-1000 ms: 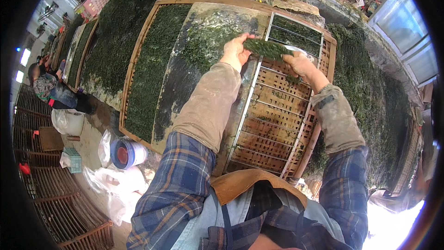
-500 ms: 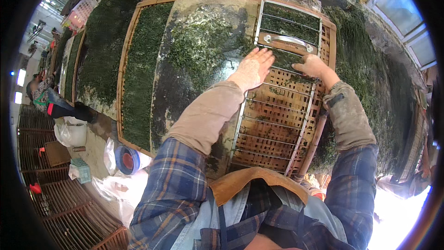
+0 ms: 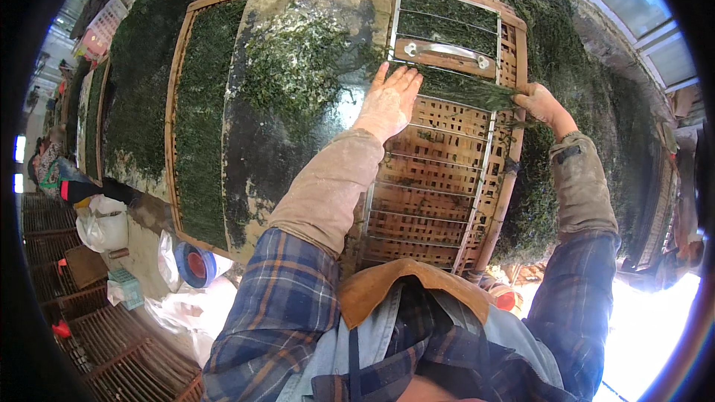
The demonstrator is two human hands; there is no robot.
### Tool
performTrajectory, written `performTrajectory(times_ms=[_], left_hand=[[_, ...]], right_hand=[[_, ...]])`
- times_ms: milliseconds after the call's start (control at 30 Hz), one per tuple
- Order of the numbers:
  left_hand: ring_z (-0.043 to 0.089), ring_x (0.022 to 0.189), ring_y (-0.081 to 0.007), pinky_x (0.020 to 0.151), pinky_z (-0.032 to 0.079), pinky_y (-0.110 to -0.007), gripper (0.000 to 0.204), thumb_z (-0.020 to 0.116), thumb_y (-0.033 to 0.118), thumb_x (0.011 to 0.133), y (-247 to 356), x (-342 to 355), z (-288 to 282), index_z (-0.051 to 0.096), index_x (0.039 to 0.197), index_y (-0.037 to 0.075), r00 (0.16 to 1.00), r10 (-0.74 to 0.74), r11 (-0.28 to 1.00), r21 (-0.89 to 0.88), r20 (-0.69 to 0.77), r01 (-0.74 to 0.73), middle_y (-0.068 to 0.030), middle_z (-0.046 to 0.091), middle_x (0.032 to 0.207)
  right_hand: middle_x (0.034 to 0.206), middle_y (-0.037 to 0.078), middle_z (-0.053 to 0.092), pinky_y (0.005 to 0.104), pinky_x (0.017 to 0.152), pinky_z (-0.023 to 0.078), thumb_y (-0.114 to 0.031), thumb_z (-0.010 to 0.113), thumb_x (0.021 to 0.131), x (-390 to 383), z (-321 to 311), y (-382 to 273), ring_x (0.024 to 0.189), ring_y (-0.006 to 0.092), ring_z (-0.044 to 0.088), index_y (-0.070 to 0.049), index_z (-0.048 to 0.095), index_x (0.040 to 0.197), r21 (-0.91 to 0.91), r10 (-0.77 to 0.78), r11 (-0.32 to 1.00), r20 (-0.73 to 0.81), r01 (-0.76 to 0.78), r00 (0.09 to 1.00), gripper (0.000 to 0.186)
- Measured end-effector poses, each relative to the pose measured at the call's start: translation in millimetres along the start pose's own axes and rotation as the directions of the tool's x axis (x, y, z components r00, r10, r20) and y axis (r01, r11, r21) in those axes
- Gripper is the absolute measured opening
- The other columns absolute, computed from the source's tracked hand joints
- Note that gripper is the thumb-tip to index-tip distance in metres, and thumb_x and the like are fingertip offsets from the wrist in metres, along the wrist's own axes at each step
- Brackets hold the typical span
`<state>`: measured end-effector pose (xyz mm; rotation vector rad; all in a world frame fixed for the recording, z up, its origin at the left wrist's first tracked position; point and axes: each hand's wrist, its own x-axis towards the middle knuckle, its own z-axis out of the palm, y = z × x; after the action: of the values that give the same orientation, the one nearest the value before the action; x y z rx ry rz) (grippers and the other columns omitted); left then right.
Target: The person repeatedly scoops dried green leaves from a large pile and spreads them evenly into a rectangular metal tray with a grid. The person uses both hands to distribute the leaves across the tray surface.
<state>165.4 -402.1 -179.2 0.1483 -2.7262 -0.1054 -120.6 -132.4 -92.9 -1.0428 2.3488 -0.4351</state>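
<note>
A metal frame with thin crossbars [image 3: 470, 217] lies over a woven slatted mat [image 3: 428, 171]. Dark green, stringy seaweed-like strands [image 3: 462, 89] stretch across it, below a wooden bar with a silver handle [image 3: 447, 56]. At the frame's left rail my left hand [image 3: 389, 102] rests open, fingers extended and flat at the end of the strands. My right hand [image 3: 546, 109] pinches the other end of them just past the right rail, its fingers closed. Bare lattice shows through the lower sections, while the top sections are covered in green.
Left of the frame is a smooth dark board [image 3: 257, 156] with a loose green heap [image 3: 302, 52]. More green covers a strip [image 3: 201, 126] further left and the slope [image 3: 566, 171] on the right. A blue-rimmed bucket [image 3: 196, 264] and white bags [image 3: 186, 313] stand on the floor.
My right hand has moved right, from over the frame to beyond its right rail, drawing the green strands out with it. My left hand stays at the left rail. The whole view has shifted slightly.
</note>
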Motion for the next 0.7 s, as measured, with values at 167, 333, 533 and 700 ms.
performTrajectory(times_ms=[167, 333, 533, 700], left_hand=[[0.041, 0.145, -0.0347, 0.126, 0.021, -0.055, 0.051, 0.060, 0.023, 0.097, -1, -1, -6, 0.054, 0.145, 0.008, 0.999, -0.025, 0.999, -0.028, 0.042, 0.026, -0.0138, 0.051, 0.151], [0.031, 0.150, -0.0420, 0.126, 0.018, -0.055, 0.068, 0.063, 0.034, 0.097, 1, 0, -10, 0.041, 0.155, 0.005, 0.990, -0.120, 0.990, -0.090, -0.077, 0.113, -0.0254, 0.033, 0.161], [0.011, 0.159, -0.0394, 0.130, 0.004, -0.050, 0.088, 0.046, 0.055, 0.103, -1, 3, -10, 0.017, 0.163, -0.003, 0.957, -0.282, 0.950, -0.119, 0.074, 0.289, -0.0273, 0.012, 0.170], [0.022, 0.156, -0.0381, 0.128, 0.012, -0.052, 0.075, 0.055, 0.041, 0.100, -1, 3, -2, 0.033, 0.158, 0.000, 0.951, -0.303, 0.945, -0.153, -0.067, 0.290, -0.0245, 0.030, 0.165]], right_hand=[[0.087, 0.015, 0.072, 0.0407, 0.075, 0.056, -0.027, 0.075, 0.086, -12, -5, -9, 0.078, 0.0305, 0.069, -0.001, 0.070, 0.098, -0.277, -0.065, 0.961, -0.168, 0.016, 0.984, 0.029], [0.092, 0.017, 0.075, 0.0397, 0.077, 0.058, -0.020, 0.073, 0.088, 17, 48, -74, 0.085, 0.0328, 0.074, -0.004, 0.070, 0.104, -0.030, -0.403, 0.910, -0.292, 0.413, 0.867, 0.023], [0.085, 0.017, 0.073, 0.0416, 0.076, 0.057, -0.022, 0.071, 0.085, 24, 81, -117, 0.083, 0.0321, 0.073, -0.005, 0.072, 0.094, -0.114, -0.133, 0.986, -0.125, 0.119, 0.983, 0.020], [0.086, 0.016, 0.069, 0.0414, 0.074, 0.056, -0.021, 0.074, 0.086, 37, 96, -209, 0.078, 0.0322, 0.070, -0.006, 0.073, 0.101, -0.062, -0.516, 0.853, -0.238, 0.518, 0.823, 0.022]])
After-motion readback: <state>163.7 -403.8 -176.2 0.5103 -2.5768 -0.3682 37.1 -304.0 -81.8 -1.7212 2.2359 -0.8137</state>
